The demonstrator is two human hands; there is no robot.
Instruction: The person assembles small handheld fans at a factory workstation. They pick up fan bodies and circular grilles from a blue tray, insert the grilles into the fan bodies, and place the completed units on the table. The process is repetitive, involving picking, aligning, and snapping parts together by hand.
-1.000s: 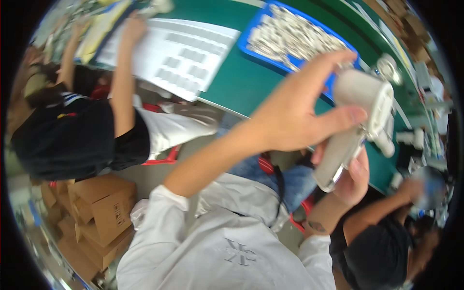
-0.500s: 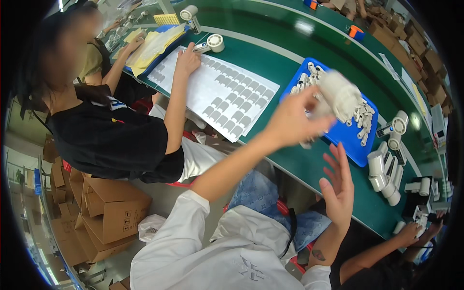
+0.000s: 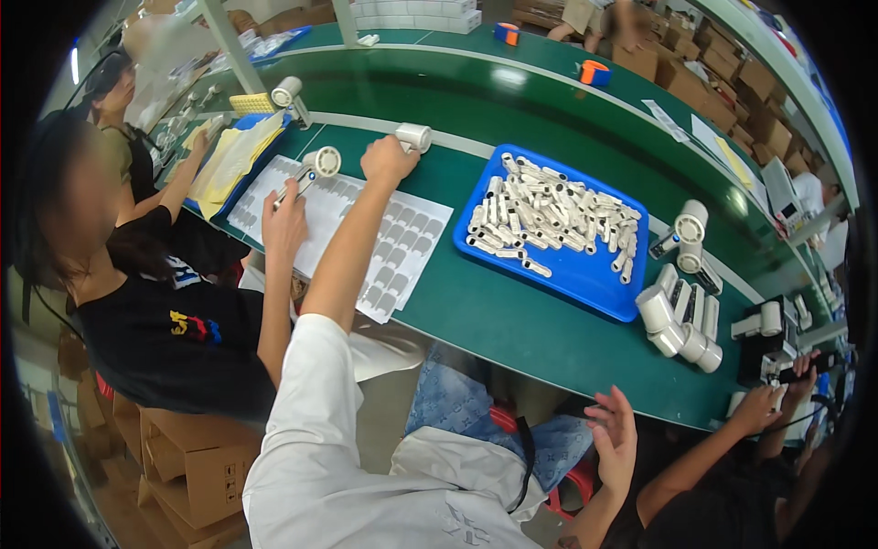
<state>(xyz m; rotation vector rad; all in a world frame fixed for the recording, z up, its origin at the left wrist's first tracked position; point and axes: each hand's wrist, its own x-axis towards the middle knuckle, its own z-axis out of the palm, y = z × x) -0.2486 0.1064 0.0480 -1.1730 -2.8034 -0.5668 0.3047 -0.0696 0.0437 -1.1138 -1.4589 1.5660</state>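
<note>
My left hand [image 3: 390, 165] reaches far out over the bench, its fingers closed round a white handheld fan [image 3: 415, 137]. Only the fan's round head shows; my hand hides the rest. Just below my left forearm lies a white sheet with grey stickers [image 3: 402, 229]. Held up by the bench's near edge, my right hand [image 3: 616, 439] is empty, with its fingers apart and slightly bent. Between my hands, farther back, a blue tray [image 3: 585, 288] carries many small white elongated parts [image 3: 540, 210].
To the right of the tray stand and lie several white fans [image 3: 681, 325]. A co-worker's hand [image 3: 285, 224] on the left grips another fan [image 3: 322, 163] over the sheet. Yellow sheets [image 3: 240, 156] fill a tray farther left. Another person's hands [image 3: 764, 407] work at far right.
My left hand has carried the fan from above the blue tray leftward to the bench's far side, past the sticker sheet. My right hand has dropped lower. The view has shifted.
</note>
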